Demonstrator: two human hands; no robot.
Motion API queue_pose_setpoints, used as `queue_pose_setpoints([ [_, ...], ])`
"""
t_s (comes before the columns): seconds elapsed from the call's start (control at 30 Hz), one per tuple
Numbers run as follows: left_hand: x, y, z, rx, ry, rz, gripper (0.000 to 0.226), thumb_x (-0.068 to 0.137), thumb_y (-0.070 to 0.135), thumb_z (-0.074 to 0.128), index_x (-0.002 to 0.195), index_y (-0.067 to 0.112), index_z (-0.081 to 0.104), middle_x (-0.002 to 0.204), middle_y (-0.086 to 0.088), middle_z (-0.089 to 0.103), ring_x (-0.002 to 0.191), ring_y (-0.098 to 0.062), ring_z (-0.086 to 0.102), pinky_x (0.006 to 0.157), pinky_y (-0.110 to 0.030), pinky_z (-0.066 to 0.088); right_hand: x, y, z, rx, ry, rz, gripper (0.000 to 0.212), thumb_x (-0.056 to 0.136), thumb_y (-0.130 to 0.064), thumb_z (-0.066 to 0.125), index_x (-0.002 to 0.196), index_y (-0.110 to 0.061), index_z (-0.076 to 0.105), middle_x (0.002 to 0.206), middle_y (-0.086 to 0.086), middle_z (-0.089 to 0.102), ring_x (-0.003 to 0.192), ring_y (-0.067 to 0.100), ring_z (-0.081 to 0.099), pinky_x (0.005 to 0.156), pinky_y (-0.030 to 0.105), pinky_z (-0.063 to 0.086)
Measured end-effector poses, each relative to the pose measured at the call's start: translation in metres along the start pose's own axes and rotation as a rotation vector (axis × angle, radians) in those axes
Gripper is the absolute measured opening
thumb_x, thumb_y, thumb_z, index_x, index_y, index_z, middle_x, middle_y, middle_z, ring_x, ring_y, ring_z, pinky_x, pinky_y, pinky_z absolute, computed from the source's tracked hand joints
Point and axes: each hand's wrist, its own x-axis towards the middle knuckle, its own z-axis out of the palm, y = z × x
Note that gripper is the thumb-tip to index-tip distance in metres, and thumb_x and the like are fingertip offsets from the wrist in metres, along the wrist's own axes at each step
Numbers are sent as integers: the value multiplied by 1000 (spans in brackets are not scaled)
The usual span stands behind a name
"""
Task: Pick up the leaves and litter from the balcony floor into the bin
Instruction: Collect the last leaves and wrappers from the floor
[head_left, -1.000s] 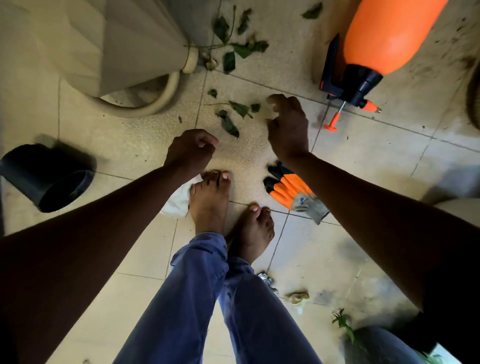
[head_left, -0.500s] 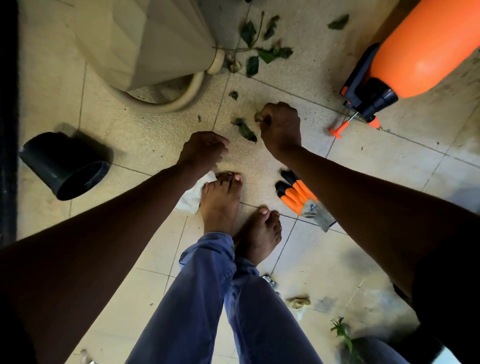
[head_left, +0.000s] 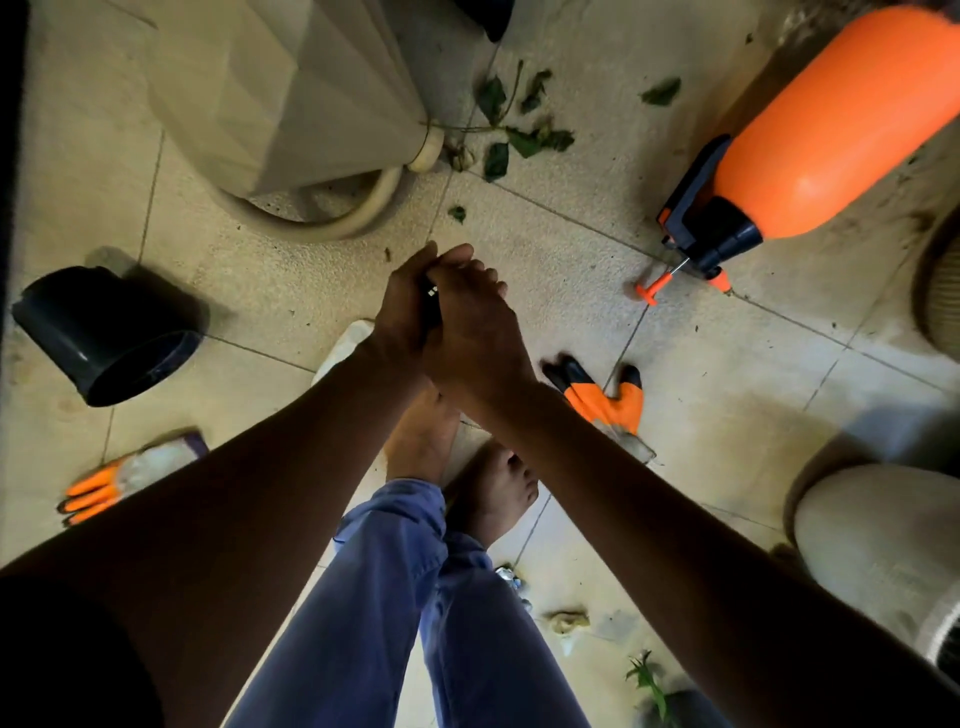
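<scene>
Green leaves (head_left: 524, 140) lie scattered on the balcony floor (head_left: 571, 249) beyond my hands, beside the pale planter (head_left: 291, 98). My left hand (head_left: 402, 306) and right hand (head_left: 470, 332) are pressed together, fingers curled round something dark between the palms; whether it is gathered litter I cannot tell. I judge this the collecting step. The black bin (head_left: 104, 338) lies tipped on its side well to my left, so next I must carry the handful over to it
</scene>
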Motion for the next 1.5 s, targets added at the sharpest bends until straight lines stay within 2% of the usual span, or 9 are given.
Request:
queue_pose_setpoints([
  [0.17, 3, 12, -6, -6, 37, -35, 36, 98, 47, 51, 92, 15, 67, 90, -10, 62, 87, -28, 63, 79, -37, 54, -8, -3, -7, -67, 77, -40, 64, 86, -1, 59, 146, -17, 45, 133, 12, 55, 109, 34, 63, 79, 42, 55],
  [0.43, -2, 33, -13, -95, 62, -88, 37, 102, 36, 50, 74, 14, 55, 72, 0, 55, 64, -17, 63, 59, -26, 55, 26, 24, -31, 58, 439, -122, 32, 88, -26, 64, 119, -17, 67, 113, 0, 66, 83, 15, 67, 69, 40, 55],
  [0.63, -5, 42, -36, 38, 123, -57, 51, 101, 38, 53, 59, 11, 60, 68, -4, 53, 66, -18, 59, 57, -21, 47, 125, 57, -8, -302, 308, 4, 64, 86, -31, 75, 144, -24, 50, 144, 12, 46, 118, 29, 60, 85, 39, 58],
  [0.73, -7, 46, -41, 44, 133, -55, 51, 101, 36, 54, 57, 10, 59, 67, -4, 52, 65, -18, 58, 56, -21, 46, 160, 60, 4, -356, 263, -9, 70, 84, -27, 78, 145, -30, 45, 149, 14, 37, 118, 30, 60, 85, 38, 58],
  [0.93, -11, 51, -40, 17, 129, -56, 50, 101, 35, 53, 58, 10, 57, 66, -3, 51, 64, -17, 57, 54, -21, 46, 164, 77, 3, -407, 236, -128, 23, 89, -5, 62, 109, -15, 68, 120, 14, 58, 98, 31, 63, 81, 37, 54],
  [1.17, -11, 48, -39, 18, 119, -53, 51, 102, 36, 54, 58, 10, 56, 64, -4, 51, 61, -17, 57, 53, -21, 45, 149, 87, -36, -85, 479, -71, 13, 86, -11, 70, 95, -17, 76, 90, 1, 75, 82, 13, 71, 72, 31, 57],
  [1.3, -12, 47, -41, 28, 100, -56, 53, 101, 37, 55, 54, 11, 59, 64, -3, 52, 63, -17, 56, 53, -20, 46, 162, 92, -54, 32, 558, 127, 29, 86, -6, 69, 113, -16, 71, 90, 3, 76, 83, 13, 71, 82, 32, 57],
  [1.4, -13, 48, -41, 32, 109, -57, 50, 100, 37, 55, 58, 11, 57, 66, -4, 51, 63, -17, 57, 53, -20, 45, 176, 92, -57, -72, 444, 156, 38, 89, -30, 68, 125, -18, 63, 113, 11, 66, 101, 23, 65, 86, 39, 57],
  [1.5, -13, 48, -42, 40, 112, -56, 50, 100, 37, 56, 57, 10, 57, 67, -4, 50, 62, -16, 56, 53, -20, 45, 182, 88, -50, -371, 289, 208, 82, 74, -75, 59, 131, -17, 49, 129, 16, 48, 116, 33, 50, 79, 43, 52],
])
